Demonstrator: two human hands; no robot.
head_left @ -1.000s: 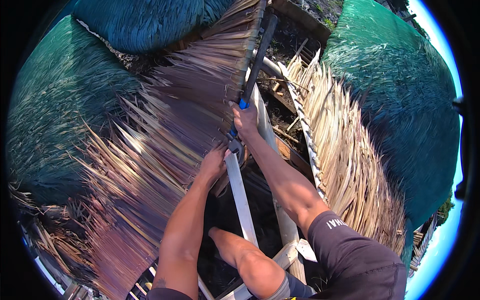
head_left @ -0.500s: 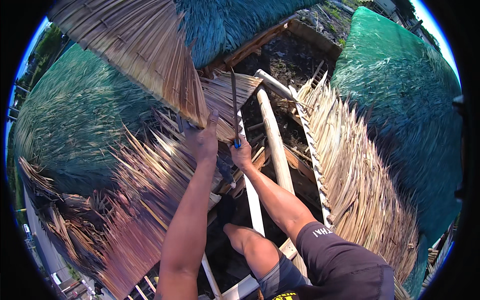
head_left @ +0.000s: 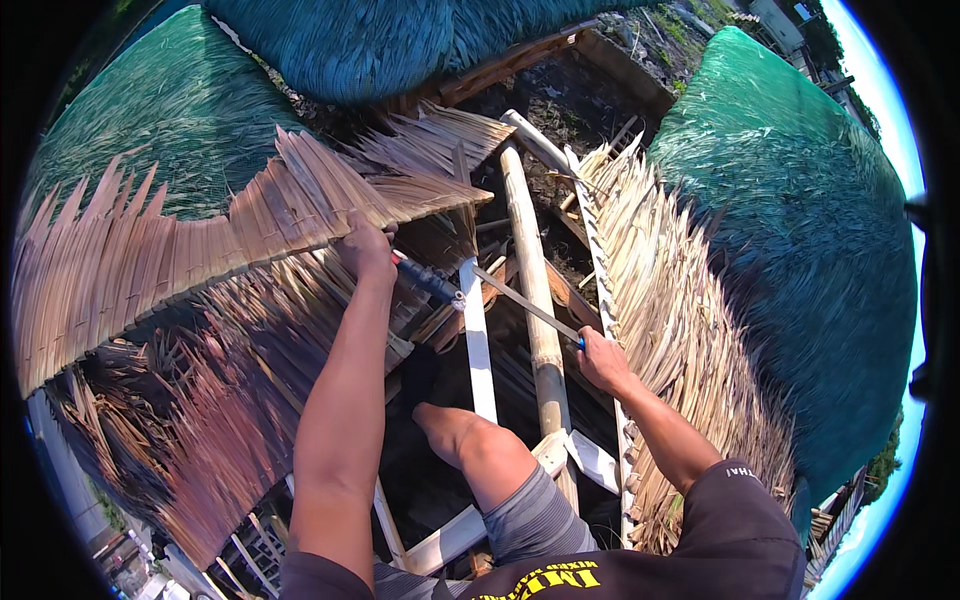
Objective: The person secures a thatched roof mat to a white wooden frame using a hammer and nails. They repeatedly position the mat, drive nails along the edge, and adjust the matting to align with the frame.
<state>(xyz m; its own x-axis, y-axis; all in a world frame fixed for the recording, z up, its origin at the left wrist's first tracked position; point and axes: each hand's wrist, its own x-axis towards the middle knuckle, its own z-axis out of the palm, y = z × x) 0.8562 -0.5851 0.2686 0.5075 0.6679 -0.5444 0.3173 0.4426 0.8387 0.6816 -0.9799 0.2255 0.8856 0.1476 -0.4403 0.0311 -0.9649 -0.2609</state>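
My left hand (head_left: 365, 250) is closed on the edge of a long thatch panel (head_left: 225, 245) of dry palm leaves, near its right end. The panel stretches out to the far left, its pointed leaf tips facing away from me. Off to the right, my right hand (head_left: 603, 360) grips the blue handle of a long, narrow-bladed knife (head_left: 530, 308). Its blade slants up and left toward a white-faced rafter (head_left: 477, 345). Close beside my left hand is a dark cylindrical tool (head_left: 430, 281) with a red part; what supports it is hidden.
A round pole (head_left: 530, 270) runs between open gaps in the roof frame. Laid thatch covers the right slope (head_left: 690, 350) and the lower left slope (head_left: 225, 440). Green-netted thatch roofs (head_left: 800, 240) stand around. My bent knee (head_left: 490, 450) is between the rafters.
The thatch panel has swung down and left from its raised slant, with my left hand still on it. My right hand has moved right and lower, and the knife has tipped from upright to slanting.
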